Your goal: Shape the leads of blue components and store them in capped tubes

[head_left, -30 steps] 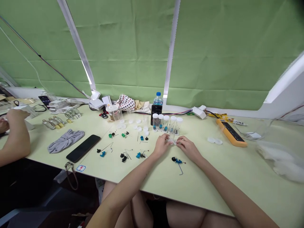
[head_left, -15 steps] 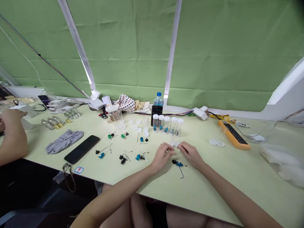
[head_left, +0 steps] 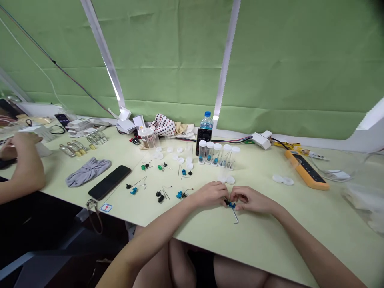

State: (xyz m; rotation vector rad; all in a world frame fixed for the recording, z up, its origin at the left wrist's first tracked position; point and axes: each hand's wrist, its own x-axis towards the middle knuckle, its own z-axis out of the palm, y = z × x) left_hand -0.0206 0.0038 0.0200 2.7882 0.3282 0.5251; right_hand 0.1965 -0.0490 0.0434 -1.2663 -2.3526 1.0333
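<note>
My left hand is at the black round part, its fingers curled and partly hiding it. My right hand has thumb and forefinger apart around the blue part, which lies beside the black one. From these parts an L-shaped metal key extends toward the table's front edge. Just beyond my hands are white caps. Farther back stand several clear tubes with white lids, holding small blue parts. To the left, small groups of blue, black and green parts with thin metal keys lie on the table.
A black phone and grey cloth lie left. A water bottle stands behind an upright phone. An orange power strip lies right. Another person's arm rests at far left.
Both hands have moved from the white caps nearer to me, to the black and blue parts. My right hand's thumb and forefinger have spread. The whole view has shifted slightly.
</note>
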